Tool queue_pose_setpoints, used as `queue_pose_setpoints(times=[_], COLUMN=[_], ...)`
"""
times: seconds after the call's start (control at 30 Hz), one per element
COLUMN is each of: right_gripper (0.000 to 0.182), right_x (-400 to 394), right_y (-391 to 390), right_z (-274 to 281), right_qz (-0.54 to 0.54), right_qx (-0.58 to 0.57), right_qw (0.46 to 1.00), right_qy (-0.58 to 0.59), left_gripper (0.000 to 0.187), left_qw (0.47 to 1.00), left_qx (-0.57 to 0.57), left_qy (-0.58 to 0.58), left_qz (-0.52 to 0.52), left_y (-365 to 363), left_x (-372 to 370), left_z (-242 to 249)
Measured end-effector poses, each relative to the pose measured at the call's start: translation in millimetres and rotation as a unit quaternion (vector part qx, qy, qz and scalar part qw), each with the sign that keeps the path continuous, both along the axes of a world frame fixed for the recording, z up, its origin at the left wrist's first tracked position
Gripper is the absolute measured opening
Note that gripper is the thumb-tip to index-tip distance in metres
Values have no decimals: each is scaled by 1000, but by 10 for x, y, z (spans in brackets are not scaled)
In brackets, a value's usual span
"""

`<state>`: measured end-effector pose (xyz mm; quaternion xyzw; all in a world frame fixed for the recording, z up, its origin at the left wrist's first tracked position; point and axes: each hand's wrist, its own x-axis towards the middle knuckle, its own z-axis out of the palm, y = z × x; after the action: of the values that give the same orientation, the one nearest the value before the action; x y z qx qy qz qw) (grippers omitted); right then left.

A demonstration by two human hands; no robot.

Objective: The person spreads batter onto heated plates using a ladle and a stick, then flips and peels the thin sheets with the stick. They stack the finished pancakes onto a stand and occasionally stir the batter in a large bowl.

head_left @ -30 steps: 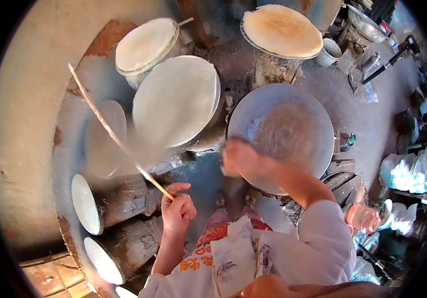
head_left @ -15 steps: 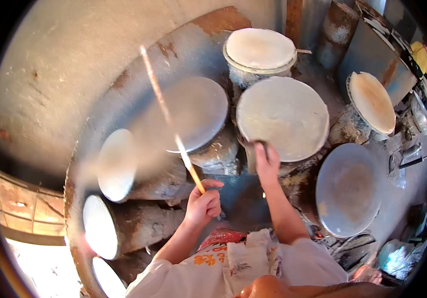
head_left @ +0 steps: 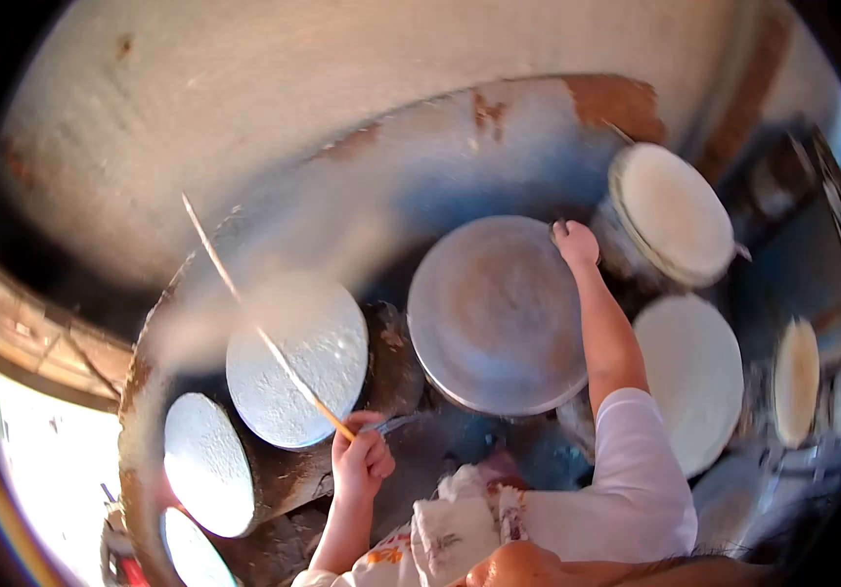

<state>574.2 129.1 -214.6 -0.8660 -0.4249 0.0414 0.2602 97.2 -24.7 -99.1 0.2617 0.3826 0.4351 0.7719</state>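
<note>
My left hand [head_left: 362, 458] is closed round the lower end of a long thin stick [head_left: 256, 318], which slants up and left over a pale-coated round plate [head_left: 288, 377]. At the far right rim of a grey, brown-stained round plate [head_left: 499, 318] is my right hand [head_left: 575, 243]. Its fingers are closed on a small dark thing that I cannot make out. This grey plate shows no pale layer.
Another pale-coated plate [head_left: 689, 382] lies right of my right arm, below a stack of pale round sheets [head_left: 677, 210]. White-topped plates [head_left: 207, 465] stand at the left. A curved wall [head_left: 244, 117] rises behind; steam drifts at left centre.
The view has swung left. My right hand has moved from the near edge of the pale-coated plate to the far rim of the grey plate. My left hand still holds the stick.
</note>
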Motion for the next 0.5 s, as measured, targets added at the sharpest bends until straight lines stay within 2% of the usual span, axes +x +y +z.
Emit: queue_pose_setpoints(times=[0.07, 0.13, 0.17, 0.2, 0.23, 0.27, 0.3, 0.33, 0.37, 0.4, 0.43, 0.5], right_gripper=[38, 33, 29, 23, 17, 15, 17, 21, 22, 20, 22, 24], right_x=[-360, -1060, -1403, -1824, -2155, -2475, -2636, -2705, -2629, -2513, -2378, -2394], right_y=[617, 862, 941, 813, 697, 371, -102, -569, -1027, -1393, -1637, -1659], right_z=[85, 313, 148, 169, 65, -136, -89, -177, -146, -83, -84, 84], right_qz=[144, 287, 389, 447, 542, 588, 637, 666, 679, 684, 683, 606], right_qx=[-28, 14, 103, 82, 88, 142, 125, 92, 106, 186, 174, 153], right_qw=[989, 957, 914, 890, 836, 795, 759, 734, 726, 705, 709, 781], right_qy=[-11, -35, 45, 46, -23, 34, -43, -99, -20, -21, 22, 15], left_gripper=[18, 18, 18, 18, 18, 19, 19, 19, 19, 19, 19, 16], left_qw=[998, 996, 996, 996, 997, 998, 998, 999, 998, 999, 999, 999], left_qx=[-19, -49, -44, -42, -30, -20, -5, 13, -5, -3, 0, 28], left_qy=[33, 29, 17, 9, 0, -7, -16, -32, -36, -34, -30, 18], left_qz=[44, 66, 72, 77, 73, 67, 55, 41, 42, 42, 40, 21], left_y=[106, 20, 37, 142, 202, 225, 238, 248, 244, 218, 181, 102], left_x=[-28, 19, 82, 176, 216, 289, 314, 323, 320, 276, 198, 112], left_z=[-72, 37, 53, 62, 83, 127, 145, 159, 217, 239, 251, 159])
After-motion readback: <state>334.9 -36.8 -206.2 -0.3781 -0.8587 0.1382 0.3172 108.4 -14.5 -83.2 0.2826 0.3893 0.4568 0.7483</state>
